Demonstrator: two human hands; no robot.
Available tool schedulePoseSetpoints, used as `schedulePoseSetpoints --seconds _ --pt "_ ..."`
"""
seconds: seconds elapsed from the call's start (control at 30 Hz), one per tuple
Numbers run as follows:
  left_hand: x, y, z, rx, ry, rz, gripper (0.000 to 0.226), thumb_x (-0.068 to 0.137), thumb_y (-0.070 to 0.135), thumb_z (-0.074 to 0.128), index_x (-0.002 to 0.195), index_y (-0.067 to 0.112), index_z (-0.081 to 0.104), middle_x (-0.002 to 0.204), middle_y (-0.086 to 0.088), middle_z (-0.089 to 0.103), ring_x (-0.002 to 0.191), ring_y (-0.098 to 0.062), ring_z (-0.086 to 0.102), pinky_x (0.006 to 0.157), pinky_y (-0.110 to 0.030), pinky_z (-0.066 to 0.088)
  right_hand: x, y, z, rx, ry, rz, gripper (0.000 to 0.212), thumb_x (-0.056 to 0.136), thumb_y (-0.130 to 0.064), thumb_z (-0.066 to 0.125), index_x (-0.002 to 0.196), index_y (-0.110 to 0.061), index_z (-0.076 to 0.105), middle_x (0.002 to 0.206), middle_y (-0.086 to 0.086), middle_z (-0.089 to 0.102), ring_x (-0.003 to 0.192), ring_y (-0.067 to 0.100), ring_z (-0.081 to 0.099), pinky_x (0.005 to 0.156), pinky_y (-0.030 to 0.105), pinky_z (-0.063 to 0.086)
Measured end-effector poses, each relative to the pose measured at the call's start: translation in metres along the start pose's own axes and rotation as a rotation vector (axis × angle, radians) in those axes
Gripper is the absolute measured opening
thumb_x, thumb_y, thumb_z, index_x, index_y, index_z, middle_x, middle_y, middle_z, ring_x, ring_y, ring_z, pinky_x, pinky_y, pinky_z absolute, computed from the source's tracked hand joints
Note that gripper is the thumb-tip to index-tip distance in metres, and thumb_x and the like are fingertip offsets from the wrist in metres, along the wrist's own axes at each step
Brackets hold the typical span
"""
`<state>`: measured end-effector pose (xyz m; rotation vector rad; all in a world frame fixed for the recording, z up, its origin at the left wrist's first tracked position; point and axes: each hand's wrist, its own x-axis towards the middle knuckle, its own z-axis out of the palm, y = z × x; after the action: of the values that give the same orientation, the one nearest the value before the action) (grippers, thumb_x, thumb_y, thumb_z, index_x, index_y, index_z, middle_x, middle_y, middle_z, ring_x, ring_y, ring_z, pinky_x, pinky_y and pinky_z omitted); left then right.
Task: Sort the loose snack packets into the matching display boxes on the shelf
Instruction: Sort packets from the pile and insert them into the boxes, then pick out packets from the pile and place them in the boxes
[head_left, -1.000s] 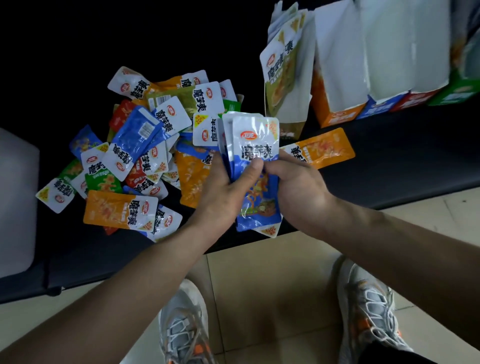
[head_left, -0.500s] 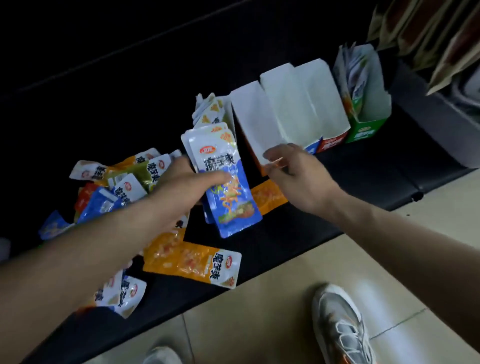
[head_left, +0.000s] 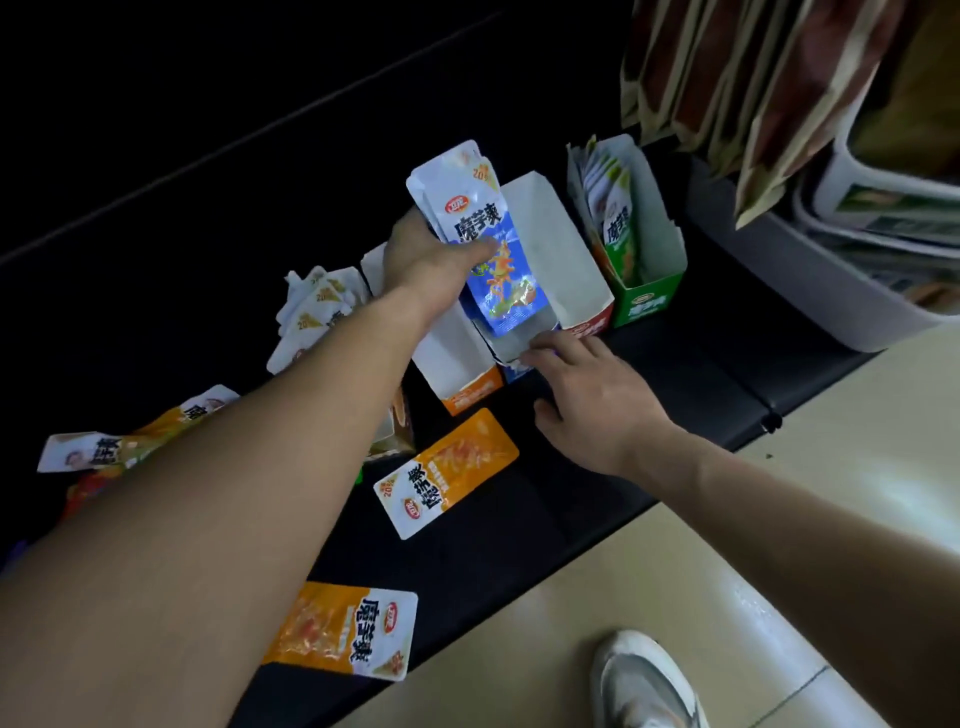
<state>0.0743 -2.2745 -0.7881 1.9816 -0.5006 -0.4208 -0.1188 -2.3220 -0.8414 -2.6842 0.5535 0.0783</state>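
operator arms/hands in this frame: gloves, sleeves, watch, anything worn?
Nothing worn. The left hand and right hand are bare: no gloves, rings or tape visible. The left forearm and right forearm are bare as far as the frame shows, with no sleeve, watch or wristband in view.

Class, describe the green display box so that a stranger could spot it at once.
Find the dark shelf and its row of open boxes. The green box stands at the right end, beside the red box. It alone has a green front and holds green packets.
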Motion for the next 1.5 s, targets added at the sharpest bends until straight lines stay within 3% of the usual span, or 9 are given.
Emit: schedulePoseSetpoints --seconds 0.13,0.3,0.5,0.7,0.9,1.0,1.1,1.3,1.5 --pt "0.000 -0.009 0.013 0.114 0.003 0.051 0.049 0.080 0.020 0.084 0.121 0.020 0.058 0.114 0.005 0.069 0.098 -0.011 0.065 0.085 -0.024 0.052 -0.002 0.002 0.003 -0.017 -0.029 -0.022 0.057 0.092 -0.034 0.052 0.147 -0.022 0.039 0.155 -0.002 0.027 0.131 0.030 0.036 0.100 0.046 0.045" --pt "0.004 -0.025 0.025 0.422 0.041 0.131 0.064 0.073 0.035 0.087 0.126 0.019 0.056 0.123 -0.005 0.068 0.113 -0.024 0.065 0.091 -0.042 0.057 -0.003 0.000 0.001 -0.014 -0.039 -0.025 0.058 0.095 -0.034 0.051 0.149 -0.022 0.035 0.159 -0.001 0.021 0.133 0.031 0.035 0.099 0.044 0.046" --pt "0.011 -0.018 0.012 0.758 0.190 0.373 0.087 0.079 0.033 0.083 0.150 0.021 0.034 0.143 -0.003 0.049 0.132 -0.029 0.040 0.095 -0.038 0.044 -0.001 0.000 0.000 -0.027 -0.043 -0.041 0.055 0.096 -0.035 0.051 0.148 -0.022 0.037 0.158 -0.002 0.019 0.131 0.030 0.037 0.096 0.042 0.047" --pt "0.015 -0.022 -0.006 0.859 0.137 0.418 0.068 0.087 0.038 0.074 0.145 0.019 0.045 0.141 -0.008 0.047 0.126 -0.033 0.043 0.096 -0.047 0.046 0.002 -0.008 0.003 -0.076 0.030 -0.005 0.052 0.093 -0.033 0.051 0.143 -0.022 0.043 0.152 0.001 0.031 0.129 0.030 0.041 0.093 0.041 0.047" --pt "-0.054 -0.026 -0.067 0.840 -0.087 0.497 0.047 0.092 0.034 0.067 0.135 0.022 0.053 0.136 -0.001 0.050 0.124 -0.021 0.048 0.098 -0.034 0.042 -0.009 -0.045 0.017 0.061 0.168 -0.148 0.027 0.089 -0.024 0.053 0.113 -0.020 0.064 0.111 0.002 0.058 0.096 0.029 0.059 0.075 0.039 0.052" --pt "-0.113 -0.053 -0.125 0.895 -0.259 0.429 0.030 0.094 0.037 0.065 0.121 0.029 0.056 0.117 0.014 0.048 0.105 -0.009 0.050 0.085 -0.031 0.046 -0.016 -0.063 0.042 0.031 -0.108 -0.237 0.040 0.095 -0.033 0.049 0.135 -0.028 0.052 0.136 -0.002 0.049 0.120 0.025 0.051 0.089 0.040 0.050" --pt "-0.169 -0.097 -0.177 0.887 -0.373 0.257 0.020 0.094 0.038 0.064 0.112 0.033 0.059 0.112 0.020 0.047 0.095 -0.006 0.053 0.080 -0.036 0.050 -0.024 -0.075 0.066 -0.154 -0.297 -0.252 0.062 0.099 -0.042 0.045 0.156 -0.032 0.021 0.164 -0.003 0.013 0.144 0.025 0.025 0.111 0.047 0.035" --pt "-0.236 -0.182 -0.220 0.781 -0.415 -0.058 0.019 0.091 0.039 0.069 0.106 0.033 0.060 0.109 0.023 0.048 0.099 -0.004 0.057 0.081 -0.029 0.050 -0.035 -0.101 0.080 -0.270 -0.243 -0.193 0.061 0.094 -0.037 0.054 0.149 -0.026 0.031 0.140 0.003 0.035 0.125 0.028 0.041 0.102 0.041 0.040" --pt "-0.258 -0.212 -0.221 0.781 -0.318 0.029 0.028 0.088 0.036 0.070 0.113 0.026 0.064 0.119 0.013 0.053 0.116 -0.011 0.050 0.092 -0.034 0.047 -0.029 -0.116 0.074 -0.171 -0.330 -0.036 0.067 0.080 -0.055 0.072 0.131 -0.023 0.042 0.129 0.004 0.046 0.119 0.026 0.047 0.096 0.039 0.042"
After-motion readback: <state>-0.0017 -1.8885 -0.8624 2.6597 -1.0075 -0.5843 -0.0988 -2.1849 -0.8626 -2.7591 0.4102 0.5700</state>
